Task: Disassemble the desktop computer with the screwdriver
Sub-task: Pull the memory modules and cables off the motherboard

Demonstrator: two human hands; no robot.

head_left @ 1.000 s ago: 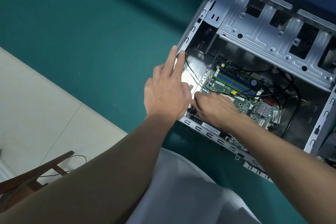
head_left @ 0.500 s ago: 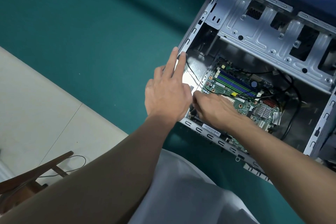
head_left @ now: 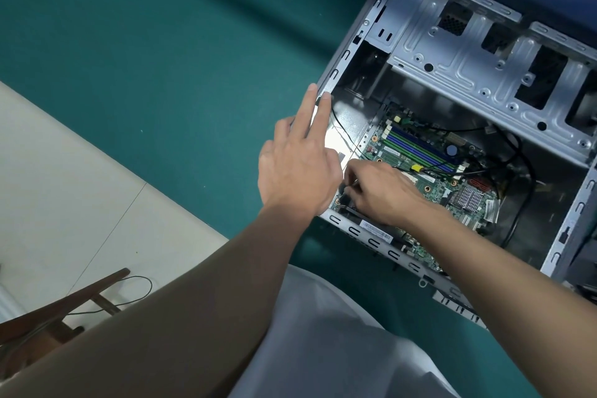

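Observation:
The open desktop case (head_left: 371, 241) lies on its side at the right, with the green motherboard (head_left: 429, 186) bare inside. My left hand (head_left: 297, 171) rests on the case's left rim, and two straight fingers point along the edge. Inside the case, my right hand (head_left: 384, 194) sits over the board's near-left corner. Its curled fingers pinch a small dark tool (head_left: 346, 194) that looks like the screwdriver; most of the tool is hidden by the hand. A brass screw hole (head_left: 337, 202) shows just beside the fingertips.
Black cables (head_left: 523, 171) loop over the board's right side past a yellow connector (head_left: 416, 168) and a grey heatsink (head_left: 470, 197). A metal drive cage (head_left: 452, 52) spans the case's far end. The case sits on a green table (head_left: 161, 58). A wooden chair (head_left: 64, 310) stands on the pale floor at lower left.

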